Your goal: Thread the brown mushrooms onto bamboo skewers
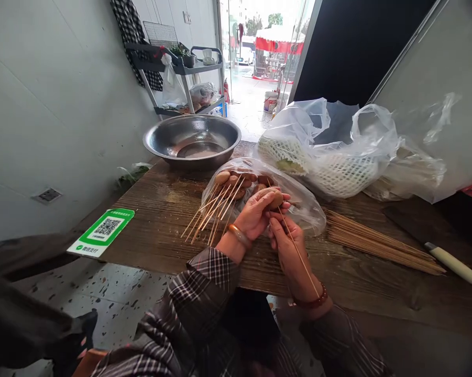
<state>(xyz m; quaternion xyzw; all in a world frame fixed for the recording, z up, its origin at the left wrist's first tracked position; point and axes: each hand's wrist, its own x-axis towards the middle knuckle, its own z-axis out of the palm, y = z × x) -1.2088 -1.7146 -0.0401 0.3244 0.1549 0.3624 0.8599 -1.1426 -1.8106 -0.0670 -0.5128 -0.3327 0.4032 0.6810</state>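
My left hand (255, 212) is closed around a round brown piece of food (275, 199), which looks like a mushroom cap or a small sausage; its exact kind I cannot make out. In my right hand (288, 241) a thin wooden skewer (298, 254) is pinched, its upper end meeting the brown piece. Just beyond, a clear plastic bag (310, 209) holds more brown pieces (222, 178). Several skewers (208, 214) stick out from those pieces toward the table's front edge. A bundle of bare skewers (377, 243) lies to the right of my hands.
On the wooden table (153, 230) stand a wide steel basin (161, 141) at the back and plastic bags with netted produce (341, 173) at back right. A cleaver with a pale handle (456, 263) lies far right; a green QR card (102, 233) sits at the left edge.
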